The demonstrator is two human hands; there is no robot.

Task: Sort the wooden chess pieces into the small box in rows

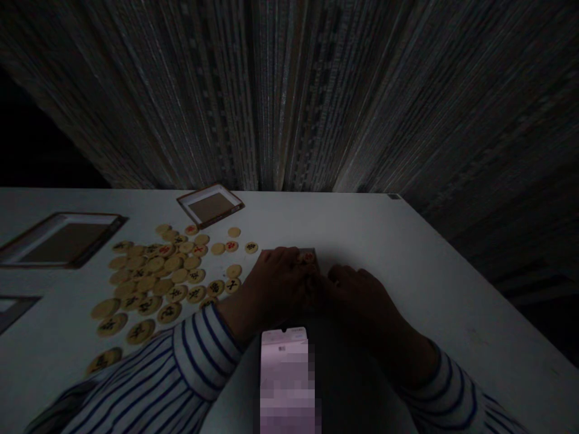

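Observation:
A small open box (315,251) lies on the table in front of me, with a round xiangqi piece marked in red (309,257) showing near its far right corner. My left hand (277,282) reaches over the box and covers most of it. Its fingers bend down into deep shadow, so what they grip is hidden. Close by the box's right side, my right hand (357,298) has its fingers curled inward. Their tips are too dark to make out. Many loose wooden xiangqi pieces (155,265) lie to the left of my left hand.
A lit phone (284,374) lies just below my hands on the white table (362,226). Shallow open boxes stand at the back (235,210) and left (75,265), and part of another (18,306) shows at the left edge. A patterned curtain or wall (289,96) rises behind.

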